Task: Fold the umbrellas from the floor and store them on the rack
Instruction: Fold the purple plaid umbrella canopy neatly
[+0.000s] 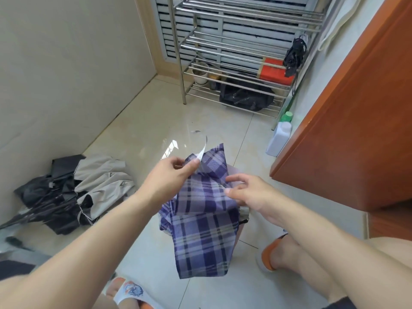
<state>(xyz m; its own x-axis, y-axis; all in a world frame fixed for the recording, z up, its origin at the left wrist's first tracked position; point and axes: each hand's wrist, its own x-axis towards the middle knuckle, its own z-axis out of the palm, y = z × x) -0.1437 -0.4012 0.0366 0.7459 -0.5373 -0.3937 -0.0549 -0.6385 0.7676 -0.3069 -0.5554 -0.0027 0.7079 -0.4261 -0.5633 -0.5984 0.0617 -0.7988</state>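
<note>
A purple plaid umbrella (200,233) hangs collapsed in front of me, its cloth loose. My left hand (171,175) pinches the top edge of the cloth beside a white strap (203,150). My right hand (249,192) pinches a fold of the cloth on the umbrella's right side. On the floor at the left lies a heap of unfolded umbrellas, one grey-beige (104,184) and one black (44,204). The steel rack (234,50) stands against the far wall. A folded black umbrella (294,56) hangs at its right end.
The rack's lower shelves hold a red box (274,71), a white pot (200,73) and a black bag (245,97). A white bottle with a green cap (279,136) stands by the right wall. A brown door (356,121) juts in at right. My sandalled feet (269,255) are below.
</note>
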